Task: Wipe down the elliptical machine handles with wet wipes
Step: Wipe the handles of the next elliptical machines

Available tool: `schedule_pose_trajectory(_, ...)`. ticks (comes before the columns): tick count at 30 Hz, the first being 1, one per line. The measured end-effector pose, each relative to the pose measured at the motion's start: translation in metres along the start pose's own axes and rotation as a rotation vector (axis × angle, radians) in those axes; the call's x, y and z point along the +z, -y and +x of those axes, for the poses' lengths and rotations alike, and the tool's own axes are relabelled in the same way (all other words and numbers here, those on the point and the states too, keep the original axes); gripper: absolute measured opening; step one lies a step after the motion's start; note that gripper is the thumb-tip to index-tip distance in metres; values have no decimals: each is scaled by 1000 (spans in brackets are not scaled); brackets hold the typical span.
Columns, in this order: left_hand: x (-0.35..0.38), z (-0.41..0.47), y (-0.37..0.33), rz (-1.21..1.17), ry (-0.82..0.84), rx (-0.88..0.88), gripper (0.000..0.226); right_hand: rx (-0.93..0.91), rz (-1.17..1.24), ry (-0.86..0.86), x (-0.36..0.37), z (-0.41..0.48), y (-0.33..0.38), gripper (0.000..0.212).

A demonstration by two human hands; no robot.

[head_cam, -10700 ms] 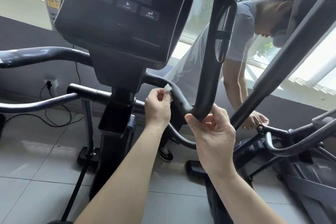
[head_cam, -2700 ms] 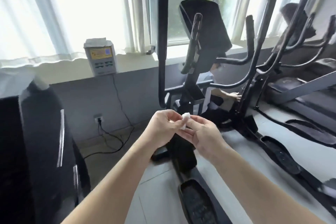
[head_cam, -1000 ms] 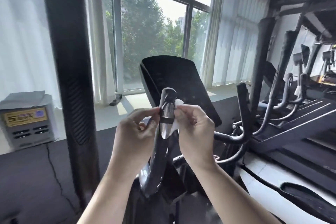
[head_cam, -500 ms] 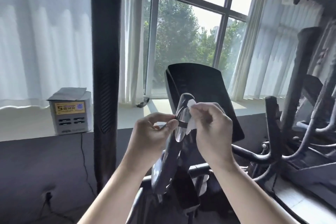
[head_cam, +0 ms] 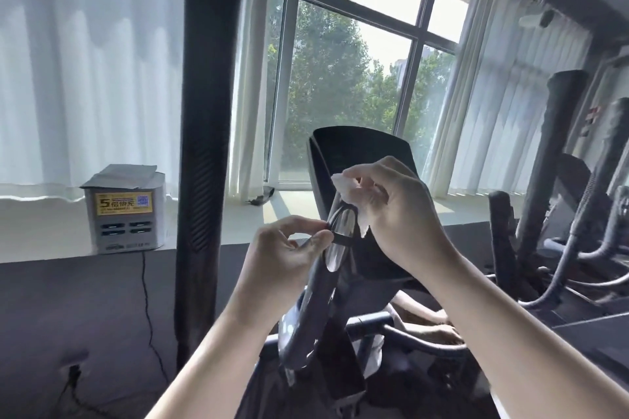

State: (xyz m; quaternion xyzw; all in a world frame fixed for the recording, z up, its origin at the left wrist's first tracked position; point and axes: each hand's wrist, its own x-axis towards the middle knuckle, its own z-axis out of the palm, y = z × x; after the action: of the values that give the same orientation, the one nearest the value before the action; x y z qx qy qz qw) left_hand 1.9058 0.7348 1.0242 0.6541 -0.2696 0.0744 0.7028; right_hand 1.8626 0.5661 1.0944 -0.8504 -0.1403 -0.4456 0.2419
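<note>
Right hand (head_cam: 398,211), frame centre: fingers pinched shut on wet wipe (head_cam: 343,185), pressed over handle (head_cam: 335,241) top. Left hand (head_cam: 289,248) pinches handle's left edge, steadying. Wipe limp, light, slippery when wet; bunch it. Handle rigid, smooth; grip below loop.

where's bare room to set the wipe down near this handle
The window ledge is bare between the grey box and the console. It is crowded at the handle, where the left hand and right hand with the wipe meet.
</note>
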Motion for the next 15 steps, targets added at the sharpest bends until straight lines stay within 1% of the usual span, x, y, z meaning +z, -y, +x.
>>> schedule_pose_trajectory(2, -2, -1, 1, 3, -7, 6, 6, -78, -117, 68, 10, 8, 5, 12)
schedule_pose_trajectory(4, -2, 1, 2, 4, -1, 2, 6, -183, -302, 165, 20, 13, 10, 19)
schedule_pose_trajectory(5, -2, 1, 3, 3, 1, 1, 6, -214, -344, 200, 21, 14, 9, 22)
schedule_pose_trajectory(7, -3, 0, 4, 5, 10, 5, 6, -196, -334, 224, 9, 12, 5, 23)
schedule_pose_trajectory(10, -5, -1, 6, 18, 12, 16, 7, -138, -285, 132, -11, 5, 0, 16)
schedule_pose_trajectory(11, -5, -1, 8, 19, 7, 22, 8, -144, -273, 118, -11, 5, 1, 14)
schedule_pose_trajectory(13, -5, -1, 11, 29, 5, 20, 9, -195, -323, 161, 0, 5, 8, 16)
schedule_pose_trajectory(15, -5, -1, 12, 44, 9, 19, 9, -265, -413, 283, 12, 5, 14, 24)
